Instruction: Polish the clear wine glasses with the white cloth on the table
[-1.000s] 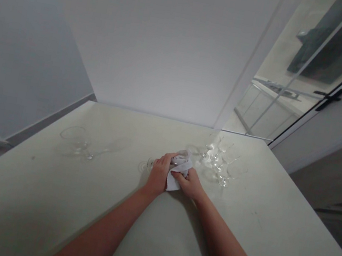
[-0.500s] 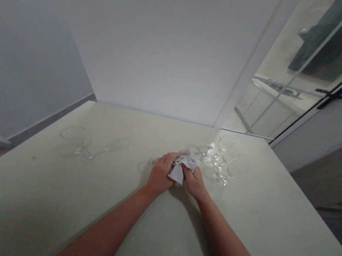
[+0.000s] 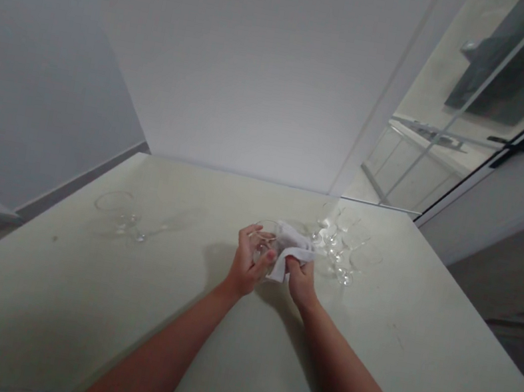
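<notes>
My left hand [image 3: 248, 266] is wrapped round the bowl of a clear wine glass [image 3: 267, 229], whose round rim faces up and toward me. My right hand [image 3: 300, 280] grips a white cloth [image 3: 294, 246] just to the right of that glass. The cloth is bunched above the fingers and one fold hangs down between the hands. Cloth and fingers hide the lower part of the glass. Both hands are close together over the middle of the table.
Several clear stemmed glasses [image 3: 345, 241] stand in a cluster right of my hands. A single stemmed glass [image 3: 120, 211] stands on the left of the pale table [image 3: 155, 312]. A white wall [image 3: 263, 74] borders the far edge, with a glazed door [image 3: 434, 138] at right.
The glass has turned in my left hand: its rim now shows at the top, where before part of it stuck out to the left. The cloth has shifted slightly right with my right hand.
</notes>
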